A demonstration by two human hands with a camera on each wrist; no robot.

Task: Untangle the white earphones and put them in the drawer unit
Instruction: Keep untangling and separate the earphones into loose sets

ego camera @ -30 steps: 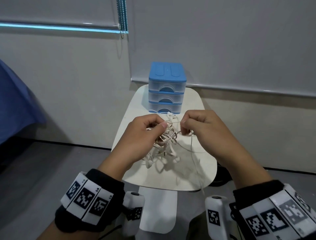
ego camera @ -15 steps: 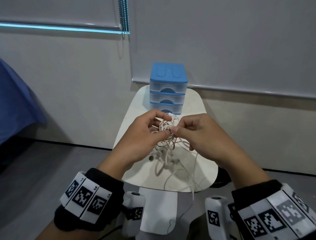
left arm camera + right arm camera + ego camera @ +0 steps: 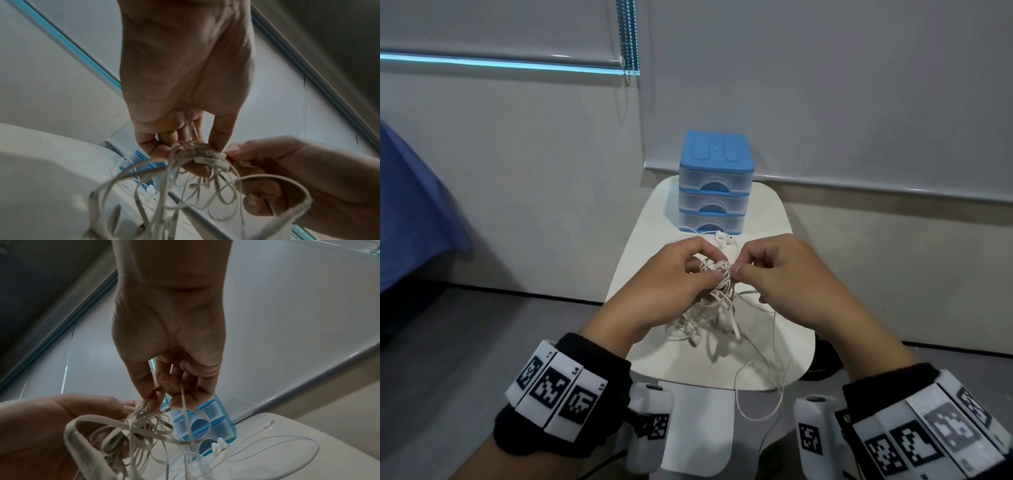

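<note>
The earphones (image 3: 717, 291) hang tangled above the worktop (image 3: 650, 356); my left hand (image 3: 671, 284) and right hand (image 3: 787, 281) both pinch the knot. Behind stands the drawer unit (image 3: 715, 181), drawers closed, against a pale wall. A second white cable (image 3: 287, 449) lies there; which strands belong together I cannot tell.

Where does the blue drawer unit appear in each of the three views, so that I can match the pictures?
Head view: the drawer unit stands at the far end of the white table, above both hands.
Left wrist view: only a blue sliver shows, left of the fingers, behind the cable loops.
Right wrist view: lower centre, under the right hand.
Shared landmark: the tangled earphones.
</note>
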